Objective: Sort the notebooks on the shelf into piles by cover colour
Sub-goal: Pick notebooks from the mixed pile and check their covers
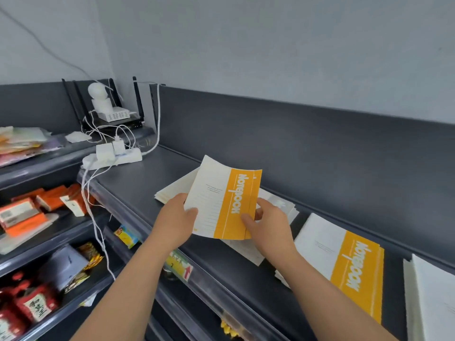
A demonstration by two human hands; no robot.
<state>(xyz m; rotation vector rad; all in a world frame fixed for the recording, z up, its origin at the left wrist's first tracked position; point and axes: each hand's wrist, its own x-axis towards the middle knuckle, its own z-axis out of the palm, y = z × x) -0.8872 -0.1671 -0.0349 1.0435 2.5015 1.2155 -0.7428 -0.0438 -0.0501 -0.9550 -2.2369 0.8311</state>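
Left hand (176,217) and right hand (268,230) each pinch the yellow notebook (221,200) by its near end, thumbs on top, above the pale pile (172,190) mid-way along the shelf (138,193), long axis pointing at the back edge, and the matching yellow pile (344,262) sits off to the right, so the right hand's closer.

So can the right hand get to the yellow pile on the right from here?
Probably yes: the yellow pile lies uncovered on the shelf, close beside that arm. The right hand does grip the notebook with the left hand, so it would arrive carrying it.

White power strip (117,157), orange boxes (50,201)
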